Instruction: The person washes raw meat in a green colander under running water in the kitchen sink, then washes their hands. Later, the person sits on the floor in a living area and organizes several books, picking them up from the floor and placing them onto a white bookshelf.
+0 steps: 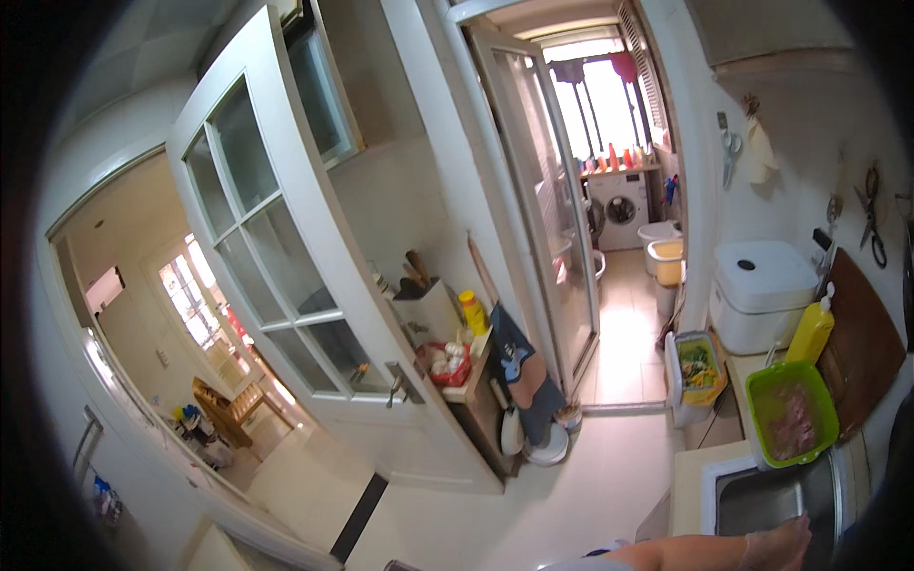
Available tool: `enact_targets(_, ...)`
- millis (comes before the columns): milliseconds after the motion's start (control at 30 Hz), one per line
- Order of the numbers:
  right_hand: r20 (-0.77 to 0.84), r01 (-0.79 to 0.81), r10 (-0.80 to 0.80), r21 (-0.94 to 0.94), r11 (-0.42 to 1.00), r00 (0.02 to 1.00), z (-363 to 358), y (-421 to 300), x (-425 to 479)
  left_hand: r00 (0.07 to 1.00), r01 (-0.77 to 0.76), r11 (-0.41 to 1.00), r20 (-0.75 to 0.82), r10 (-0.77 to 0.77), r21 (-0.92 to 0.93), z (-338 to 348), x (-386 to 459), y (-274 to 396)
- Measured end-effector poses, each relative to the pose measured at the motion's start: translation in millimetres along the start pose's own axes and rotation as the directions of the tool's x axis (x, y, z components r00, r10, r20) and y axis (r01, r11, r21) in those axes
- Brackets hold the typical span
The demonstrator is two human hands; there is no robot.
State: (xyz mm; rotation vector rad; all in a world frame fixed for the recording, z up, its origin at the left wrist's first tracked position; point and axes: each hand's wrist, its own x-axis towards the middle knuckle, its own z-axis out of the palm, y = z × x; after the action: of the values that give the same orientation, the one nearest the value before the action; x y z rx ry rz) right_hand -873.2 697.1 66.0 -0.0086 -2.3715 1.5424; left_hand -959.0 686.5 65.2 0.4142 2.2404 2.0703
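Note:
My left hand [780,544] reaches over the near part of a stainless steel sink [764,496] at the bottom right. It seems to wear a thin see-through glove, with an edge at the wrist. Its fingers are bunched in the view, and nothing can be made out in them. Beyond the sink, a lime-green plastic basin [753,407] holds cloudy water with pinkish pieces that look like raw meat. My right hand is out of view.
A yellow pump bottle [811,334], a brown cutting board [860,342] and a white lidded container [760,285] stand behind the basin. A waste bin [678,400] with scraps hangs at the counter's end. A glazed white door [300,250] stands open at left.

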Motion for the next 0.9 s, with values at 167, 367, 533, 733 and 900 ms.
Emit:
enact_targets(167, -0.113, 0.029, -0.041, -0.108, 0.994, 0.993, -9.2, 13.9, -4.4, 0.910, 0.363, 0.639, 0.110, -0.401, -0.678, -13.6, 8.1, 23.6)
enact_targets(367, -0.256, 0.126, -0.263, -0.451, 0.883, 0.930, -17.0, 59.2, 0.5, 0.817, 0.566, 0.713, 0.396, -0.418, -0.415, 12.3, -12.4, -14.4)
enact_targets(533, -0.041, -0.044, 0.050, 0.129, 0.991, 0.998, -80.8, 49.2, 3.2, 0.515, 0.077, 0.948, 0.802, -0.303, 0.308, 40.6, -17.5, 4.4)
enact_targets(733, -0.139, 0.021, 0.072, 0.573, 0.819, 0.988, -96.8, 33.5, -26.3, 0.243, 0.861, 0.484, 0.962, -0.123, -0.156, 49.7, -24.2, -30.5)
enact_targets(900, -0.526, -0.221, -0.085, -0.491, 0.843, 0.846, -133.7, 112.2, -31.9, 0.496, 0.869, 0.217, 0.783, -0.376, -0.446, 90.6, -48.3, -16.1)
